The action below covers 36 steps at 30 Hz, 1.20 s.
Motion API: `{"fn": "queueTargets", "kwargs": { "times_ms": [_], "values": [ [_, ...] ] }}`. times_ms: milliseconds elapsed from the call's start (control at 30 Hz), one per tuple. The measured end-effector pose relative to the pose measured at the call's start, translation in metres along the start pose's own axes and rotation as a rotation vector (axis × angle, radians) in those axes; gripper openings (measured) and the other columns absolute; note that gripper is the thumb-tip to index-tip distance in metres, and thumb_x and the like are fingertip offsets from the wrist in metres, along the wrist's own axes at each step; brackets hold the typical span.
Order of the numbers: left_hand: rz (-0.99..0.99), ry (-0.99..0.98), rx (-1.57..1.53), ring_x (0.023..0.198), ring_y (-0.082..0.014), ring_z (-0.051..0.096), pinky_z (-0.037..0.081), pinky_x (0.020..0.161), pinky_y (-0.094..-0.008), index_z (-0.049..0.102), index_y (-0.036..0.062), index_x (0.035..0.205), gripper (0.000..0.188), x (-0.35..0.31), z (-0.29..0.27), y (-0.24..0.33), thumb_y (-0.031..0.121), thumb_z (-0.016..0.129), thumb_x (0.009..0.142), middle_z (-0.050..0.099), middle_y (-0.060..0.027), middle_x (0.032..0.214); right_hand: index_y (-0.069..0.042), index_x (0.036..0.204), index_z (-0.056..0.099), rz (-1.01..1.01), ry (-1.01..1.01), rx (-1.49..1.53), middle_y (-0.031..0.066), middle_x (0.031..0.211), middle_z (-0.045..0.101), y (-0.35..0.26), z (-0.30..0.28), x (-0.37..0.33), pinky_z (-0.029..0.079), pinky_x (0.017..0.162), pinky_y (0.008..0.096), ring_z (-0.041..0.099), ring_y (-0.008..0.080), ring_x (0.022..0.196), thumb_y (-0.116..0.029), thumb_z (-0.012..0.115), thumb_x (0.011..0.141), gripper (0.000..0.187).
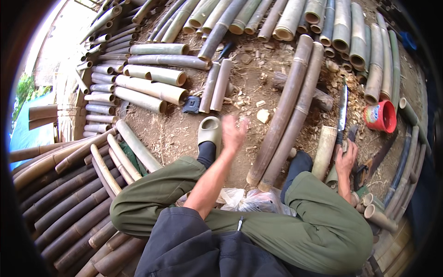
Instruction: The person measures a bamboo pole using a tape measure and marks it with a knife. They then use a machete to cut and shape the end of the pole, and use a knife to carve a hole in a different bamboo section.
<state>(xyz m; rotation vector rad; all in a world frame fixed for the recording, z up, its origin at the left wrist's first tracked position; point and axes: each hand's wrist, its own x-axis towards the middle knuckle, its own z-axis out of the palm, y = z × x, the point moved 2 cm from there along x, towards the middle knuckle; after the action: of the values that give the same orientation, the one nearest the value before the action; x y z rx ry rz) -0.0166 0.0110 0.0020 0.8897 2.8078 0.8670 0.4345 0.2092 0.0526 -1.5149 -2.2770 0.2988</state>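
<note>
Two trouser legs: folding outward in olive cloth, with a crumpled, translucent plastic bag lying between them.
Dark bamboo stack: lying at lower left, its smooth round poles packing side by side and edging that flank.
Right hand: resting at the dark handle of a machete, fingers bending; whether they are closing around it, I cannot tell.
Machete: lying with its long metal blade pointing away from the right hand.
Saw: lying just right of that hand.
Left hand: hovering, blurred, beside a pale clog; I cannot tell whether it is open or closed.
Two long poles: lying across a rough log, brownish, ringed at the nodes, near ends showing cut rims.
Ground: spreading in bare brown earth, strewn with pale chips, leaving a strip between clog and poles.
Red bucket: showing its round mouth beyond the saw.
Far bamboo rows: bounding the earth, hollow ends facing inward.
Blue sheet: hanging or lying outside, far left.
</note>
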Motion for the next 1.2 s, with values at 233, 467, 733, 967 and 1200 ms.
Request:
{"fn": "queueTargets", "kwargs": {
  "times_ms": [233,467,733,967,1200],
  "values": [
    [-0.87,-0.141,-0.129,0.112,-0.0344,0.059,0.052,0.093,-0.0446,0.046,-0.0129,0.132,0.11,0.163,-0.02,-0.161,0.06,0.085,0.06,0.058,-0.026,0.126,0.002,0.127,0.056,-0.072,-0.098,0.122,0.0199,0.121,0.054,-0.074,-0.007,-0.021,0.041,0.103,0.0454,0.052,0.0388,0.117,-0.004,0.064,0.081,0.047],
    [-0.922,-0.086,-0.145,0.104,-0.028,0.066,0.055,0.09,-0.0372,0.056,-0.016,0.123,0.093,0.169,-0.015,-0.136,0.043,0.086,0.058,0.063,-0.024,0.123,0.001,0.129,0.054,-0.264,-0.302,0.397,0.0206,0.121,0.053,-0.159,0.008,0.039,0.044,0.1,0.0435,0.053,0.0381,0.114,-0.004,0.066,0.082,0.049],
    [0.001,-0.174,-0.613,0.107,-0.0257,0.059,0.054,0.088,-0.0344,0.037,0.0,0.138,0.092,0.041,-0.113,0.083,0.025,0.089,0.066,0.048,-0.0137,0.124,-0.003,0.154,0.022,0.125,-1.081,1.368,0.021,0.137,0.048,-0.258,0.043,0.066,0.054,0.092,0.0421,0.052,0.0307,0.124,-0.064,0.054,0.092,0.093],
    [-0.264,-0.78,-0.943,0.1,-0.02,0.061,0.054,0.086,-0.0339,0.057,-0.0003,0.121,0.049,-0.046,-0.085,0.144,0.015,0.079,0.081,0.062,-0.0125,0.108,-0.001,0.125,0.053,0.25,-1.092,1.192,0.0102,0.109,0.062,-0.204,0.003,0.052,0.057,0.074,0.0302,0.062,0.0183,0.095,-0.037,0.077,0.081,0.061],
    [-0.249,-0.642,-0.783,0.098,-0.0233,0.064,0.053,0.086,-0.036,0.053,-0.0052,0.127,0.063,-0.118,-0.062,0.142,0.026,0.079,0.079,0.065,-0.0161,0.107,-0.003,0.141,0.044,0.064,-1.088,0.831,0.0102,0.113,0.059,-0.179,-0.026,0.013,0.05,0.083,0.0324,0.059,0.0182,0.096,-0.041,0.076,0.081,0.078]
  ]
}}
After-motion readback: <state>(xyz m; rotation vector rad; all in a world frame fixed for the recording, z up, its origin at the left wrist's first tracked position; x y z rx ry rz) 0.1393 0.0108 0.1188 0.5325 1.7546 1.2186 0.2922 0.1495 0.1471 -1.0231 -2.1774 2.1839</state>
